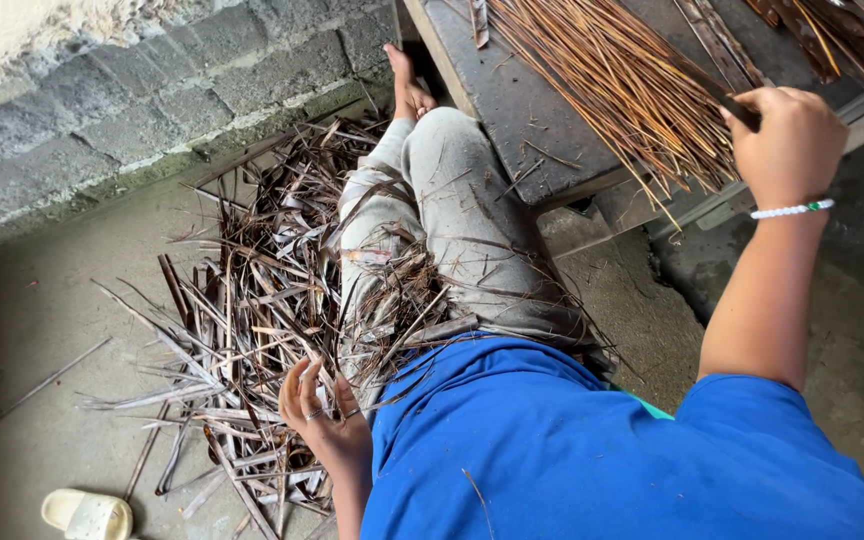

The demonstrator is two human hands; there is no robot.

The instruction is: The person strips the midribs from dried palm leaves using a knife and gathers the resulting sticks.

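On the grey bench (512, 95) lies a bunch of thin brown sticks (622, 80). Up there, the right hand (790, 140) is curled tight around a dark handle (737, 108), right beside the stick ends. Down low, the left hand (320, 415) is open, fingers (297, 385) spread, holding nothing, just above the pile of dry leaf strips (242, 310) on the floor.
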